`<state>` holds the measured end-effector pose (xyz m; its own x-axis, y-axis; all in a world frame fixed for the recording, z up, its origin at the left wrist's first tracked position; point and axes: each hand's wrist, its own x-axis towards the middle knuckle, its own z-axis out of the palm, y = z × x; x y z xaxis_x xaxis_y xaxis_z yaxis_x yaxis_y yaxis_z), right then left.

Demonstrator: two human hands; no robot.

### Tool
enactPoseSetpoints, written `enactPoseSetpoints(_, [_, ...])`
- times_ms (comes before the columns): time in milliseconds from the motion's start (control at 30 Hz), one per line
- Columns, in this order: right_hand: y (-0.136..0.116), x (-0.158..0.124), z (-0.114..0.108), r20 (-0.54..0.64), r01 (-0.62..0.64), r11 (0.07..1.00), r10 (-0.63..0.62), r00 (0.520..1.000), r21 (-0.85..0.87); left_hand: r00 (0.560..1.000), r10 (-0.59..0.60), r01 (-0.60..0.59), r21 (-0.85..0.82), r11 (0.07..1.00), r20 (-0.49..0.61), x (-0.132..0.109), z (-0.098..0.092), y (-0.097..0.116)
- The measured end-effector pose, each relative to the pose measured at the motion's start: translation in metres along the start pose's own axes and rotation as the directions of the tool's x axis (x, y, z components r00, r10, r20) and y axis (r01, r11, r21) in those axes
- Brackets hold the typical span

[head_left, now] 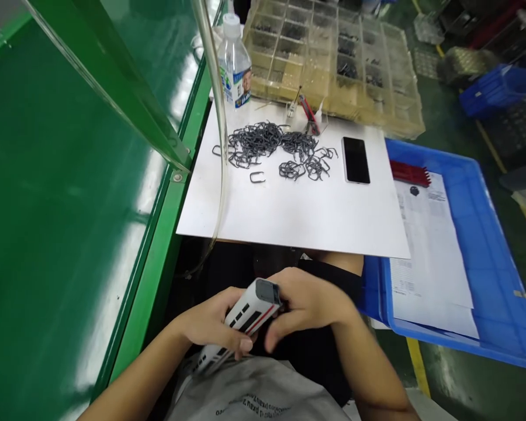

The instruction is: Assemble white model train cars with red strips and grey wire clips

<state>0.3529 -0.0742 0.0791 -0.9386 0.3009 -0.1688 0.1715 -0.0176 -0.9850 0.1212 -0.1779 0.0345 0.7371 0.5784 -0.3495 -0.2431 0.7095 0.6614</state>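
Note:
A white model train car (pixel 251 310) with dark windows and a red stripe is held slantwise over my lap, its near end against my shirt. My left hand (pixel 214 321) is wrapped around its side, thumb on top. My right hand (pixel 304 298) grips around its dark upper end; the fingertips are partly hidden behind the car and the thumb is slightly blurred. Beyond my hands, on a white board (pixel 307 216), lie heaps of small dark U-shaped parts (pixel 258 140). One single U-shaped part (pixel 257 177) lies apart from the heaps.
A phone (pixel 356 160) lies on the board's right. Behind stand a plastic bottle (pixel 234 64), a small clear holder with tools (pixel 309 117) and a compartment tray (pixel 324 52). A blue bin (pixel 482 234) with papers is at right. A green frame (pixel 158 269) and clear tube (pixel 219 111) are left.

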Motion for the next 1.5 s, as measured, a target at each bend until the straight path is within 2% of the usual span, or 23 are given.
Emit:
enactPoseSetpoints(67, [-0.005,0.010,-0.043,0.170,0.073,0.993,-0.056,0.984,-0.094,0.997,0.010,-0.005,0.064,0.998,-0.082,-0.004,-0.002,0.000])
enactPoseSetpoints(100, [-0.004,0.018,-0.064,0.155,0.090,0.989,-0.071,0.985,-0.118,0.995,0.008,-0.002,0.064,0.998,-0.104,-0.006,-0.002,-0.001])
enactPoseSetpoints(133, [-0.002,0.029,-0.084,0.045,0.095,0.979,-0.088,0.995,-0.180,0.995,0.002,0.003,0.050,0.999,-0.099,-0.006,-0.002,-0.003])
enactPoseSetpoints(167, [0.002,0.042,-0.101,-0.141,0.068,0.952,-0.115,0.983,-0.298,0.997,-0.009,0.012,0.033,0.999,-0.072,-0.005,-0.002,-0.006])
enactPoseSetpoints(200, [0.006,0.057,-0.115,-0.338,0.000,0.894,-0.169,0.926,-0.448,0.999,-0.014,0.015,0.022,1.000,-0.035,-0.004,-0.002,-0.008])
enactPoseSetpoints(233, [0.010,0.073,-0.125,-0.469,-0.101,0.805,-0.234,0.852,-0.585,1.000,-0.013,0.013,0.021,1.000,-0.003,-0.002,-0.002,-0.011])
enactPoseSetpoints(267, [0.013,0.089,-0.133,-0.527,-0.199,0.699,-0.291,0.798,-0.687,1.000,-0.008,0.007,0.027,1.000,0.018,-0.001,-0.002,-0.014])
enactPoseSetpoints(300, [0.015,0.103,-0.139,-0.522,-0.262,0.596,-0.315,0.793,-0.759,1.000,-0.003,0.002,0.028,1.000,0.027,0.001,-0.002,-0.016])
enactPoseSetpoints(367, [0.019,0.125,-0.146,-0.432,-0.274,0.472,-0.269,0.861,-0.838,1.000,0.011,-0.012,0.016,1.000,0.018,0.002,-0.004,-0.019])
enactPoseSetpoints(433, [0.021,0.134,-0.149,-0.374,-0.238,0.463,-0.229,0.899,-0.854,1.000,0.026,-0.026,-0.006,1.000,0.005,0.001,-0.006,-0.020])
enactPoseSetpoints(467, [0.022,0.134,-0.148,-0.376,-0.230,0.483,-0.232,0.897,-0.845,0.999,0.033,-0.033,-0.016,0.999,-0.001,0.000,-0.007,-0.020])
enactPoseSetpoints(500, [0.021,0.130,-0.145,-0.399,-0.224,0.516,-0.255,0.881,-0.826,0.999,0.045,-0.045,-0.021,0.999,-0.012,-0.002,-0.008,-0.019])
enactPoseSetpoints(567, [0.016,0.114,-0.129,-0.483,-0.186,0.634,-0.334,0.809,-0.751,0.995,0.083,-0.085,-0.022,0.996,-0.051,-0.004,-0.008,-0.016])
enactPoseSetpoints(633, [0.003,0.089,-0.101,-0.574,-0.079,0.792,-0.366,0.732,-0.605,0.987,0.129,-0.130,-0.012,0.991,-0.096,-0.005,-0.008,-0.012])
enactPoseSetpoints(667, [-0.006,0.074,-0.082,-0.599,-0.014,0.866,-0.334,0.727,-0.500,0.983,0.145,-0.147,-0.003,0.989,-0.109,-0.005,-0.008,-0.011])
enactPoseSetpoints(700, [-0.016,0.060,-0.063,-0.585,0.042,0.917,-0.287,0.758,-0.396,0.982,0.151,-0.151,0.007,0.988,-0.112,-0.005,-0.007,-0.010])
enactPoseSetpoints(767, [-0.033,0.034,-0.025,-0.494,0.122,0.953,-0.251,0.832,-0.279,0.982,0.154,-0.153,0.022,0.988,-0.106,-0.003,-0.006,-0.009])
enactPoseSetpoints(800, [-0.040,0.024,-0.009,-0.472,0.148,0.953,-0.261,0.842,-0.263,0.982,0.158,-0.156,0.029,0.987,-0.101,-0.003,-0.005,-0.009])
enactPoseSetpoints(900, [-0.048,0.005,0.024,-0.492,0.157,0.920,-0.330,0.805,-0.360,0.983,0.162,-0.158,0.047,0.986,-0.091,0.000,-0.002,-0.011])
enactPoseSetpoints(1000, [-0.046,-0.002,0.037,-0.472,0.103,0.820,-0.421,0.775,-0.563,0.987,0.138,-0.134,0.048,0.990,-0.083,0.001,0.002,-0.012])
enactPoseSetpoints(1167, [-0.046,-0.015,0.039,-0.338,0.014,0.570,-0.506,0.794,-0.822,0.990,0.104,-0.101,0.039,0.994,-0.093,0.000,0.009,-0.012])
enactPoseSetpoints(1367, [-0.045,-0.034,0.037,-0.179,0.067,0.390,-0.560,0.809,-0.918,0.997,0.068,-0.064,0.103,0.993,-0.036,0.000,0.014,-0.016])
enactPoseSetpoints(1500, [-0.046,-0.045,0.046,-0.191,0.014,0.351,-0.542,0.819,-0.936,1.000,0.012,-0.011,0.082,0.997,-0.003,0.002,0.019,-0.017])
